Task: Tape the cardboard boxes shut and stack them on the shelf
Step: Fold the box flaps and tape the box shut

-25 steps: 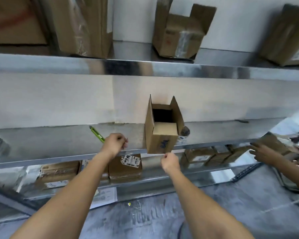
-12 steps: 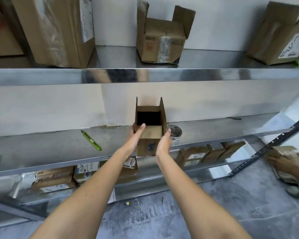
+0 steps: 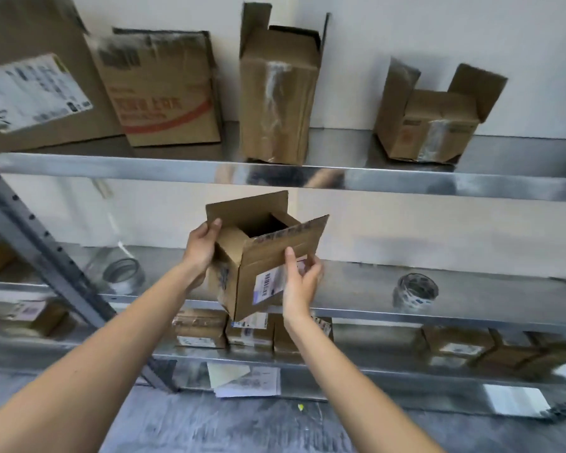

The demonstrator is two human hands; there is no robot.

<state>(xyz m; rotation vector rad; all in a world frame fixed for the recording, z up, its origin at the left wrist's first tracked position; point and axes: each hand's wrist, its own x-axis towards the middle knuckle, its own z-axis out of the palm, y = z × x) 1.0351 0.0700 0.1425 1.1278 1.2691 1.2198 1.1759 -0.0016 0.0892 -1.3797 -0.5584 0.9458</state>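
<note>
**Open box lifted clear of the middle shelf, held in both hands**

Half a second ago the small open box (image 3: 258, 266) was standing on the middle shelf (image 3: 356, 282) with both hands flat against its sides. It is now seen raised off that shelf and tilted, one bottom corner pointing down, in front of the shelf edge and below the upper shelf (image 3: 406, 184).

The left hand (image 3: 200, 248) is held on the left side, fingers curled round the rear flap. The right hand (image 3: 299, 282) is pressed against the labelled face, thumb on the front and fingers wrapped round the right edge. A firm two-handed grip is judged from this.

All top flaps stand up; the dark interior is visible. No tape is seen across the opening, so closing is judged not yet begun.

The tape roll (image 3: 415, 291) lies on the middle shelf, well to the right of the box and untouched. A second, clear roll (image 3: 121, 273) lies to the left.

On the upper shelf a tall box (image 3: 276, 99) and a smaller box (image 3: 432, 125) are noted with flaps also open.

Judgement: flaps to be folded down next, then the tape fetched.
</note>
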